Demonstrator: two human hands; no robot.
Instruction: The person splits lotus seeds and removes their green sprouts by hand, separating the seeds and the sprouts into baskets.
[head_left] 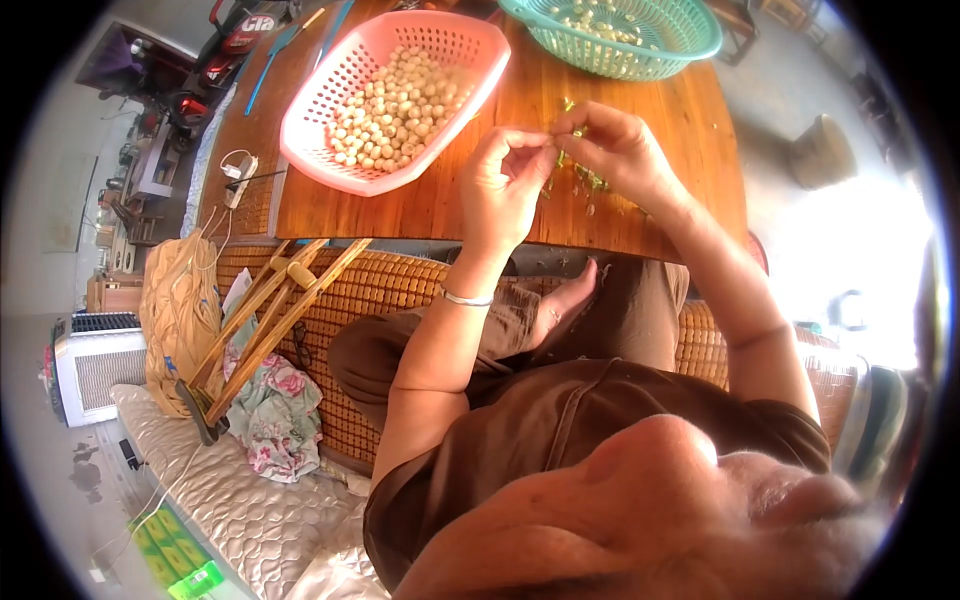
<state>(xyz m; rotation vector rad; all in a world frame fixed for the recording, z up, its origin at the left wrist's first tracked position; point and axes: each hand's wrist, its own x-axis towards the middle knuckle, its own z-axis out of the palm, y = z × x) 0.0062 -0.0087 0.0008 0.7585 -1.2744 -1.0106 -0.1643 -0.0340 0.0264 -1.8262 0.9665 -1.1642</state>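
Observation:
Over the near part of the wooden table, my left hand (503, 185) and my right hand (622, 152) meet at the fingertips. Both are closed in a pinch, and whatever lies between the fingers is too small to make out. Small green and yellowish bits (590, 178) are scattered on the tabletop below my right hand. Left of my hands stands a pink perforated basket (312, 118) with many round cream-coloured seeds (395, 115), which look like lotus seeds. Beyond my right hand, a green plastic basket (640, 66) holds small pale pieces (598, 22).
The wooden table (690, 150) ends just before my lap. A blue long-handled tool (268, 68) and a white power strip (240, 182) lie to the left. Wooden crutches (285, 325) lean on the woven bench beside me. A round stool (822, 152) stands at the right.

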